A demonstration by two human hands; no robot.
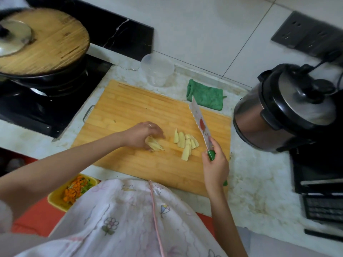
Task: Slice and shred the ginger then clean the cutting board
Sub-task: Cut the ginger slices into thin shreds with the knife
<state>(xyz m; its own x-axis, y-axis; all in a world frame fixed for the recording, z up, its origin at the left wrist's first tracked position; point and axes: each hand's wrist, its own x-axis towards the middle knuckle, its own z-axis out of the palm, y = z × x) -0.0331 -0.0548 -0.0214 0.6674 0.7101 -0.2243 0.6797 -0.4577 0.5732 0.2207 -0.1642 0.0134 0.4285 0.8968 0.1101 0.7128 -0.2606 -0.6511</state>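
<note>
Bench (250, 173) of mottled marble carries my cutting board (133, 108); left hand (143, 135) pinches ginger shreds (155, 144), right hand (215, 167) grips the knife (201, 123).

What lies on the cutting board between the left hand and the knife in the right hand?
In the head view, ginger slices lie on the cutting board between the left hand, which holds ginger shreds, and the knife.

Lidded wok (61, 78), clear tub (157, 70), pressure cooker (289, 108), yellow dish (55, 201) of perhaps carrot (74, 190).
</note>
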